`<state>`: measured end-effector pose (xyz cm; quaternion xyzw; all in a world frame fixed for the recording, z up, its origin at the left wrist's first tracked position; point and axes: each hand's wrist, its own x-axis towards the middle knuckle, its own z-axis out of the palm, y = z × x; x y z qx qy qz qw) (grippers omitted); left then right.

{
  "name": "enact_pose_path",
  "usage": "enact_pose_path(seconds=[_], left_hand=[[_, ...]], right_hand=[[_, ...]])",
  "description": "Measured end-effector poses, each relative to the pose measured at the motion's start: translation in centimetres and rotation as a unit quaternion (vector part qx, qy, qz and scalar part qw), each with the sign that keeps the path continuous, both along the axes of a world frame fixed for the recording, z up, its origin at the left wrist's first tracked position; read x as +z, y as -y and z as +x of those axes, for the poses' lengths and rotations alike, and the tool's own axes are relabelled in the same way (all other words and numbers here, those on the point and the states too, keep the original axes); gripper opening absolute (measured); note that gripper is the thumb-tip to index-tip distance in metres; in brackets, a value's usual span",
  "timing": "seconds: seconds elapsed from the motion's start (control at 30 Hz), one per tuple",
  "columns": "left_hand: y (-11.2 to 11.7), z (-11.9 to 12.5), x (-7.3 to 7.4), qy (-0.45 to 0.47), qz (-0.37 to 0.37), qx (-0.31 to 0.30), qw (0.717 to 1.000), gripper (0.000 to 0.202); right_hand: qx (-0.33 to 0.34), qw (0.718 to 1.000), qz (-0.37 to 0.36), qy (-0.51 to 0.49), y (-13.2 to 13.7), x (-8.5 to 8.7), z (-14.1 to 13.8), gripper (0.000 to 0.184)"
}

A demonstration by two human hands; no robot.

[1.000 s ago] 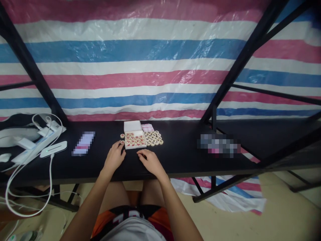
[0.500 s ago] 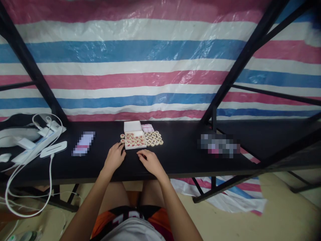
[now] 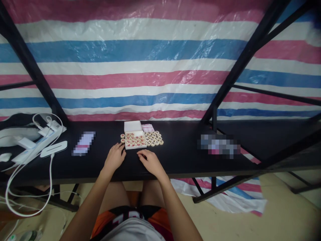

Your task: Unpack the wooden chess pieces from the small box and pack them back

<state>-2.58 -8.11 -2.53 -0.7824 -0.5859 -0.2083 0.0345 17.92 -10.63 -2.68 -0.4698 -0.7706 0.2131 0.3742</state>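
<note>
A white box (image 3: 135, 146) stands open on the black table, holding rows of Chinese chess pieces with red characters. Its lid (image 3: 132, 126) is tilted up behind it. Two more red-marked pieces (image 3: 122, 136) lie against the box's left side. My left hand (image 3: 114, 156) rests at the box's front left corner, fingertips by the nearer of these pieces; whether they touch it I cannot tell. Its thumb is apart from the fingers. In front of the box, my right hand (image 3: 149, 161) lies loosely on the table, fingers slightly bent, holding nothing. Black-marked pieces (image 3: 153, 138) are grouped right of the box.
A folded pinkish paper (image 3: 147, 128) lies behind the black-marked pieces. To the left are a blurred-out phone-like object (image 3: 84, 144), a white charging pad (image 3: 54, 149) and a power strip (image 3: 37, 142) with looping cables. A pixelated item (image 3: 219, 146) sits right, near the black metal frame (image 3: 235, 77).
</note>
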Motion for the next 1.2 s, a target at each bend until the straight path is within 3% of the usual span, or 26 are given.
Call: enact_pose_path(seconds=[1.2], left_hand=[[0.19,0.09,0.24,-0.020,-0.009,0.002,1.000,0.039]], right_hand=[[0.001,1.000,0.002,-0.002,0.00,-0.05,0.00,0.021]])
